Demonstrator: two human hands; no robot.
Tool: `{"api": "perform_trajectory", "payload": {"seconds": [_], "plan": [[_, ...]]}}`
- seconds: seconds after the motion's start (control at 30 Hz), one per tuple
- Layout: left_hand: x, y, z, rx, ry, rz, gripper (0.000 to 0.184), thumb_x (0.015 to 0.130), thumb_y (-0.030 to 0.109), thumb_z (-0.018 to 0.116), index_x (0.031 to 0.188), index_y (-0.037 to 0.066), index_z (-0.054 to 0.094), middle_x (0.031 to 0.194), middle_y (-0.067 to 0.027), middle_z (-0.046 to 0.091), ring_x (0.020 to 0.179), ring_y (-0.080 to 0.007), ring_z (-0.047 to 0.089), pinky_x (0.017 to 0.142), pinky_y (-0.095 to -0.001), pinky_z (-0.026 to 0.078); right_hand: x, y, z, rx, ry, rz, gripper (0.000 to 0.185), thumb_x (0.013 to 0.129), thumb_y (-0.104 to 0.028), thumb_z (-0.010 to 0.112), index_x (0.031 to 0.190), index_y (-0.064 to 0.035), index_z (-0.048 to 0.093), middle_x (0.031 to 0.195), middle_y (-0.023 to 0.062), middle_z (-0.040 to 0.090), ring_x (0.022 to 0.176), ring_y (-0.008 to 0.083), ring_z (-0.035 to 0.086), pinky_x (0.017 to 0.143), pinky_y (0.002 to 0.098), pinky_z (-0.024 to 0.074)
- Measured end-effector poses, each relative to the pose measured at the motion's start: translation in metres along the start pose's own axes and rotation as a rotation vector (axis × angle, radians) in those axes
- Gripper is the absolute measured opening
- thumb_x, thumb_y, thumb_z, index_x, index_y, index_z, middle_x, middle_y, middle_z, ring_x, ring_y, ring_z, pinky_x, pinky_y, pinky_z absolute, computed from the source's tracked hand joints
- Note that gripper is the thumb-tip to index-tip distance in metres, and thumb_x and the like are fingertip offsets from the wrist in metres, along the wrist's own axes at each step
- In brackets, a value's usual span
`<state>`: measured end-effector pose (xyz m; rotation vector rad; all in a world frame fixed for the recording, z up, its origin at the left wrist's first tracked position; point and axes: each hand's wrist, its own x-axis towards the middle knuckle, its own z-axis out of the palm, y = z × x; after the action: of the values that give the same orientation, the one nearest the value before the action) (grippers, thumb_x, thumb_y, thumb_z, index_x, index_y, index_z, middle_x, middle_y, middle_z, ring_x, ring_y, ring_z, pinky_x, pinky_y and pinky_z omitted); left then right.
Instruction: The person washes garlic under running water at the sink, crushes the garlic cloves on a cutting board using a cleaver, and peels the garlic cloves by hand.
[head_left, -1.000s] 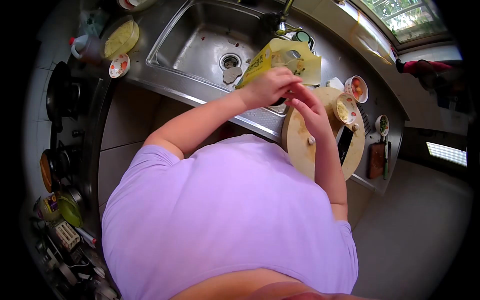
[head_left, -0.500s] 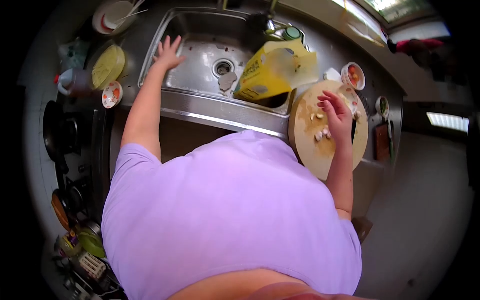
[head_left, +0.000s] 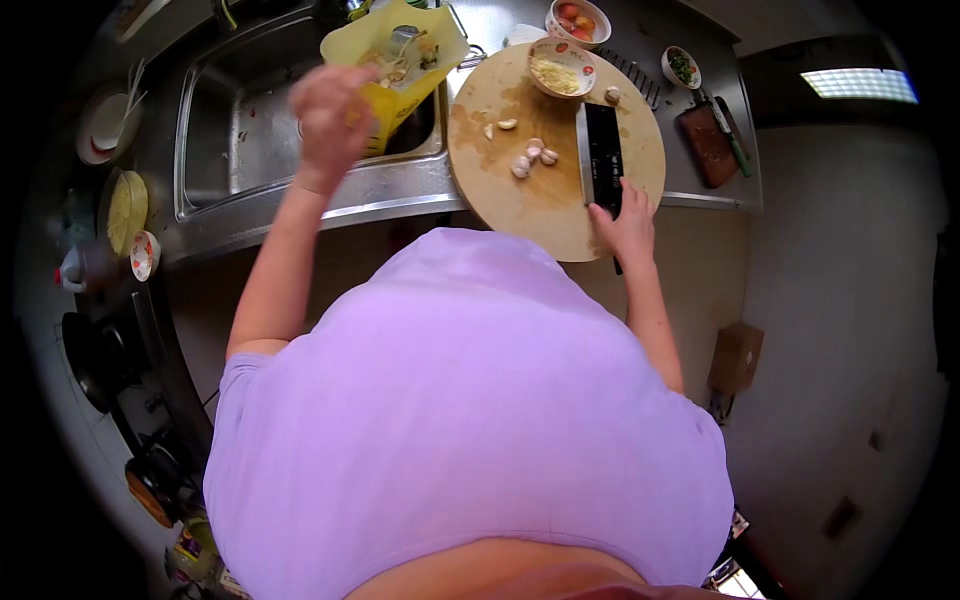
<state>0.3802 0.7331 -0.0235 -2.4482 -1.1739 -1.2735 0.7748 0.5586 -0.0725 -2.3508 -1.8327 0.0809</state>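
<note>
My right hand [head_left: 630,228] is at the near end of a cleaver [head_left: 600,150], thumb and fingers around where blade and handle meet. The cleaver lies on a round wooden cutting board [head_left: 480,185]. Left of its blade lie several garlic cloves [head_left: 535,152], and another garlic piece [head_left: 612,94] is to the right. A patterned bowl of chopped garlic [head_left: 560,75] stands at the board's far side. My left hand [head_left: 332,125] is raised, blurred, with fingers bent, in front of an open yellow bag [head_left: 425,55] holding scraps. I cannot see whether it holds anything.
A steel sink [head_left: 200,165] is at the left, the bag partly over it. Bowls of red fruit pieces [head_left: 578,22] and chopped greens [head_left: 682,68] stand behind the board. At the right lie a brown block [head_left: 708,145] and a green-handled knife [head_left: 735,140]. A small bowl [head_left: 145,255] is far left.
My view has turned right. My left hand has moved from over the sink toward the yellow bag, fingers now bent. My right hand has come down from above the board onto the cleaver.
</note>
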Motion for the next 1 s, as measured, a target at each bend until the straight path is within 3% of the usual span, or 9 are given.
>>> {"api": "perform_trajectory", "payload": {"seconds": [0.1, 0.3, 0.43, 0.53, 0.63, 0.73, 0.83, 0.9, 1.0], "plan": [[-0.022, 0.088, 0.061, -0.341, -0.282, 0.025, 0.018, 0.07, 0.003, 0.067, 0.086, 0.009, 0.064, 0.084, -0.0049, 0.063, 0.094, -0.0231, 0.056, 0.081, -0.0354, 0.042, -0.009, 0.027, 0.003, 0.054, -0.006, 0.058, 0.07, 0.072, -0.037, 0.069, 0.128, -0.0037, 0.043, 0.113, 0.0187, 0.05, 0.109, 0.0364, 0.047, 0.088, 0.044, 0.0433], [-0.023, 0.164, 0.162, -0.153, -0.396, 0.14, 0.016, 0.075, 0.014, 0.065, 0.09, 0.011, 0.064, 0.088, -0.0042, 0.061, 0.098, -0.0226, 0.053, 0.087, -0.0352, 0.039, -0.023, 0.059, -0.015, 0.319, -0.324, 0.075, 0.055, 0.074, -0.031, 0.063, 0.119, -0.0035, 0.049, 0.108, 0.021, 0.056, 0.091, 0.0365, 0.06, 0.077, 0.0445, 0.048], [-0.019, 0.193, 0.187, -0.148, -0.619, -0.015, 0.024, 0.073, 0.02, 0.067, 0.096, 0.011, 0.062, 0.09, -0.0033, 0.061, 0.102, -0.0231, 0.051, 0.09, -0.0376, 0.038, -0.024, 0.102, -0.003, 0.274, -0.123, -0.022, 0.049, 0.076, -0.024, 0.056, 0.12, -0.0048, 0.046, 0.099, 0.0217, 0.059, 0.091, 0.0395, 0.058, 0.079, 0.0473, 0.0467], [-0.011, 0.22, 0.193, -0.215, -0.693, -0.147, 0.026, 0.075, 0.022, 0.066, 0.098, 0.011, 0.061, 0.096, -0.004, 0.061, 0.106, -0.0232, 0.05, 0.093, -0.0385, 0.036, -0.018, 0.131, 0.0, 0.296, -0.158, -0.034, 0.052, 0.079, -0.019, 0.052, 0.128, -0.0074, 0.04, 0.101, 0.025, 0.06, 0.092, 0.0424, 0.058, 0.079, 0.0461, 0.0465], [-0.015, 0.225, 0.194, -0.163, -0.437, -0.046, 0.022, 0.078, 0.02, 0.064, 0.098, 0.011, 0.062, 0.109, -0.0057, 0.059, 0.112, -0.0246, 0.048, 0.096, -0.0384, 0.036, -0.008, 0.143, -0.014, 0.372, -0.326, -0.021, 0.058, 0.079, -0.018, 0.049, 0.135, -0.014, 0.034, 0.108, 0.0259, 0.057, 0.097, 0.0429, 0.056, 0.082, 0.0467, 0.0455], [-0.032, 0.204, 0.174, 0.06, -0.403, -0.064, 0.022, 0.08, 0.016, 0.061, 0.101, 0.012, 0.061, 0.122, -0.0061, 0.054, 0.118, -0.0267, 0.045, 0.099, -0.0389, 0.035, -0.007, 0.151, -0.015, 0.476, -0.278, -0.151, 0.061, 0.078, -0.015, 0.048, 0.138, -0.0175, 0.033, 0.101, 0.0251, 0.06, 0.094, 0.0426, 0.057, 0.08, 0.0473, 0.0459], [-0.055, 0.178, 0.175, -0.026, -0.426, -0.033, 0.025, 0.081, 0.017, 0.06, 0.106, 0.014, 0.062, 0.126, -0.0042, 0.052, 0.119, -0.0255, 0.044, 0.1, -0.0395, 0.034, -0.013, 0.152, -0.006, 0.618, -0.192, -0.255, 0.059, 0.08, -0.014, 0.049, 0.137, -0.0219, 0.037, 0.096, 0.0225, 0.06, 0.089, 0.0411, 0.058, 0.077, 0.0454, 0.0469], [-0.06, 0.17, 0.174, -0.094, -0.419, -0.029, 0.026, 0.082, 0.014, 0.058, 0.108, 0.013, 0.062, 0.125, -0.0075, 0.051, 0.115, -0.0293, 0.046, 0.098, -0.0398, 0.035, -0.019, 0.145, -0.01, 0.605, -0.178, -0.309, 0.056, 0.081, -0.015, 0.05, 0.135, -0.023, 0.04, 0.092, 0.0207, 0.059, 0.084, 0.0394, 0.058, 0.074, 0.0444, 0.0473], [-0.061, 0.171, 0.172, -0.132, -0.266, -0.241, 0.027, 0.081, 0.009, 0.058, 0.107, 0.009, 0.06, 0.113, -0.014, 0.052, 0.105, -0.0338, 0.046, 0.094, -0.0404, 0.037, -0.028, 0.124, -0.024, 0.508, -0.212, -0.347, 0.052, 0.083, -0.015, 0.05, 0.134, -0.0234, 0.043, 0.086, 0.0182, 0.056, 0.077, 0.0362, 0.058, 0.069, 0.0418, 0.0475]]}}
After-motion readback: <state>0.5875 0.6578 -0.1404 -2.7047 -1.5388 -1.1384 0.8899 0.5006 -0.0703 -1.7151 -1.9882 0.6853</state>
